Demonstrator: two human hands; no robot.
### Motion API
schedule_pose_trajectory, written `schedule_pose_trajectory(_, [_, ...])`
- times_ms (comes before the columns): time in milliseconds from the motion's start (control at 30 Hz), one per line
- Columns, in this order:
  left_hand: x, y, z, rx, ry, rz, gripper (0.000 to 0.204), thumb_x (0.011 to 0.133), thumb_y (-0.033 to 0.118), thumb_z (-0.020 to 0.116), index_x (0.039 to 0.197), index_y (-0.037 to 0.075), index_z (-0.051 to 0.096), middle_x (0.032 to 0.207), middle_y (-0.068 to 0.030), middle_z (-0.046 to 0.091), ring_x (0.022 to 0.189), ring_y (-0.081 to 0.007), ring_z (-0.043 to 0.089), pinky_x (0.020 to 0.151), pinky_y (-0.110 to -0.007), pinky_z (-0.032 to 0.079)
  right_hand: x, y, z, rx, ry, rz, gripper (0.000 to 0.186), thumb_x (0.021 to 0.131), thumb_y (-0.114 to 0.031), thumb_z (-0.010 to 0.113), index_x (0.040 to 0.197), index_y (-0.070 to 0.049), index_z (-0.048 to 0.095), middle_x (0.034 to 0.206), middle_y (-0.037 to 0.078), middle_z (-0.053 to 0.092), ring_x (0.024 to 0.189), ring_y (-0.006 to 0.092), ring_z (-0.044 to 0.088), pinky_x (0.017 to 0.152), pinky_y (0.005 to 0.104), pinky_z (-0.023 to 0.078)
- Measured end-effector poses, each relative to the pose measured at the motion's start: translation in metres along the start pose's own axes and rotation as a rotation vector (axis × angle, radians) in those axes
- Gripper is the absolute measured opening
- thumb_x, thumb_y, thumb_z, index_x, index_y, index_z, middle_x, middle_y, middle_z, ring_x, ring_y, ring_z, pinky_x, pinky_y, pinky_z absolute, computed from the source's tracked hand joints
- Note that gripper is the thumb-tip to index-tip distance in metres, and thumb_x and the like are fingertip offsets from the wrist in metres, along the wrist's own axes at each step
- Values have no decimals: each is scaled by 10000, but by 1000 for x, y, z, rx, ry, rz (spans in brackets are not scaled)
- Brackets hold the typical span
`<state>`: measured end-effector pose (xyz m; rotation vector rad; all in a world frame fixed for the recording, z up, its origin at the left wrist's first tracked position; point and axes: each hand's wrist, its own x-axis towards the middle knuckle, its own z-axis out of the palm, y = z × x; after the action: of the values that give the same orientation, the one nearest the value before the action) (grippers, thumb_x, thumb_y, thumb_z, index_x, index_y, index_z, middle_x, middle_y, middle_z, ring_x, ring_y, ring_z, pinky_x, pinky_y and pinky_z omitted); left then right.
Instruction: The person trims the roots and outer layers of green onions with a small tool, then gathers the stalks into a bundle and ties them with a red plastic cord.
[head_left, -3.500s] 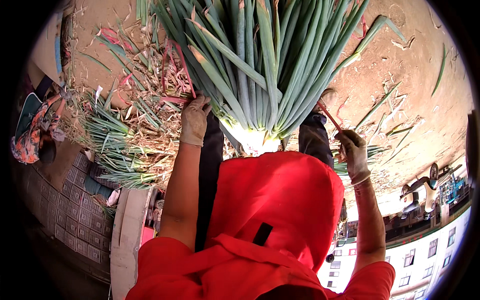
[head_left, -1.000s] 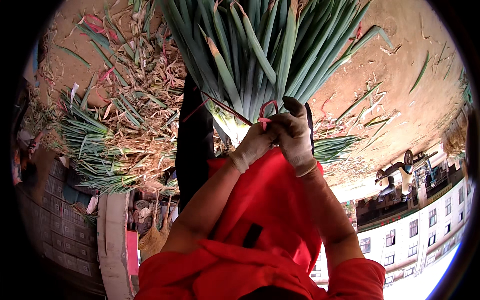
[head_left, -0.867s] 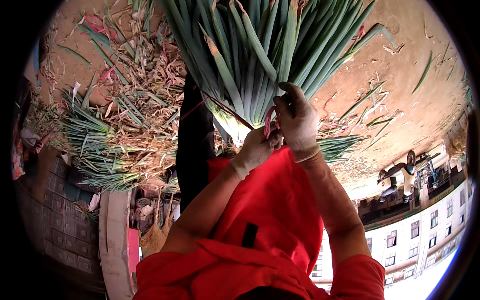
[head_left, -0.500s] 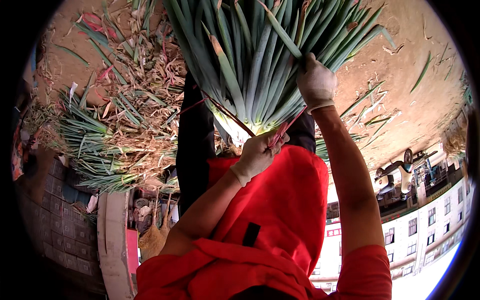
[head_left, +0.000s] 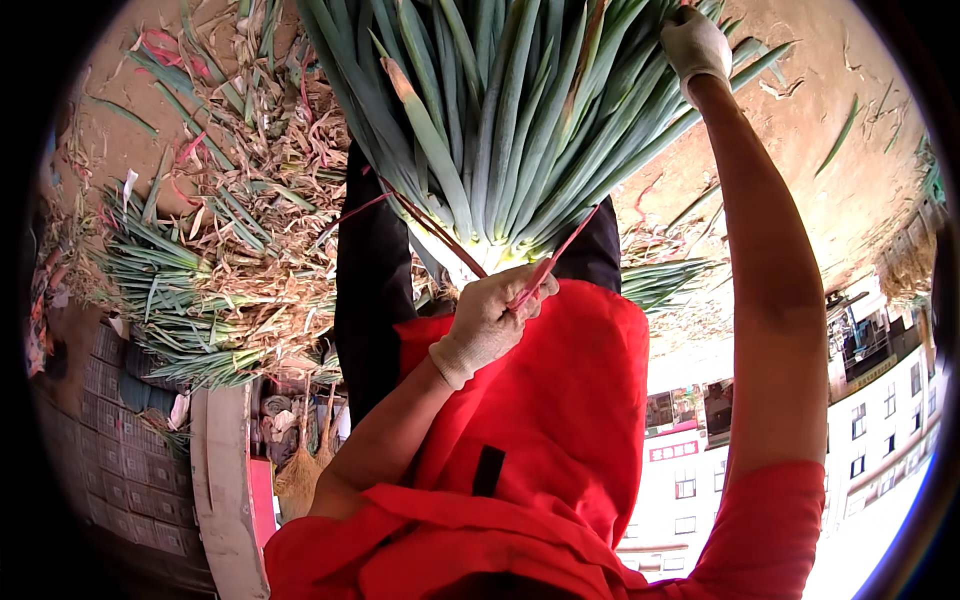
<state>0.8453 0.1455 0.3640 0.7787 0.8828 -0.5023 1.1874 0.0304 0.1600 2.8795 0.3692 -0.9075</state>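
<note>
A large bundle of green onions (head_left: 500,130) leans upright between my knees, its leaves fanning away from me and its pale bases toward my lap. My left hand (head_left: 490,318), in a whitish work glove, is closed round the ends of a red tie strip (head_left: 562,252) that runs about the lower part of the bundle. Stretched out to the far right, my gloved right hand (head_left: 697,48) is closed among the leaf tips, seemingly pinching a leaf. Its fingertips lie close to the picture's upper edge and are partly hidden.
Dry husks and trimmings (head_left: 270,240) litter the ground at left, beside several more green onions (head_left: 165,270). Further green onions (head_left: 665,282) lie right of my knee. Brooms (head_left: 298,478) and stacked grey blocks (head_left: 130,470) stand at lower left.
My right hand has moved up and to the right, from the bundle's side out to the leaf tips. A leaf that slanted across the front is gone from there. My left hand keeps hold of the strip.
</note>
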Motion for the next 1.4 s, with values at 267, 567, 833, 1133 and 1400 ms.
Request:
schedule_pose_trajectory(267, [8, 23, -3, -213, 17, -22, 113, 958, 90, 486, 987, 11, 562, 940, -5, 564, 692, -84, 383, 643, -228, 365, -167, -47, -65, 673, 79, -526, 212, 861, 31, 598, 1049, -35, 669, 927, 105, 686, 772, 155, 675, 691, 271, 552])
schedule_pose_trajectory(567, [-5, 30, -16, -114, 46, -93, 229, 1008, 112, 456, 1162, 9, 590, 770, 7, 508, 644, -83, 460, 584, -228, 418, -269, -29, -4, 666, -495, -634, 288, 759, 29, 584, 1025, -61, 649, 791, 65, 639, 746, 260, 620, 745, 370, 484])
schedule_pose_trajectory(833, [-112, 77, -96, -3, 722, -308, 286, 996, 302, 523, 1007, 27, 599, 609, 45, 439, 509, -39, 380, 442, -194, 270, -262, -38, -6, 965, -635, 86, 182, 951, 2, 483, 1096, -10, 594, 702, 6, 516, 647, 74, 484, 616, 225, 431])
schedule_pose_trajectory(1133, [-100, 68, -11, -560, 681, -308, 288, 1026, 352, 435, 986, 93, 554, 551, 61, 262, 428, -53, 223, 418, -226, 191, -265, -13, 13, 1458, -563, 294, 99, 945, -24, 547, 993, -15, 633, 685, -33, 520, 586, 47, 442, 553, 203, 373])
schedule_pose_trajectory(1400, [-80, 37, 83, -901, 502, -236, 285, 1030, 356, 413, 983, 122, 568, 534, 66, 218, 422, -60, 192, 424, -229, 188, -250, 64, 3, 1378, -618, 355, 115, 927, 1, 538, 916, -40, 645, 637, -42, 498, 515, 37, 404, 522, 210, 360])
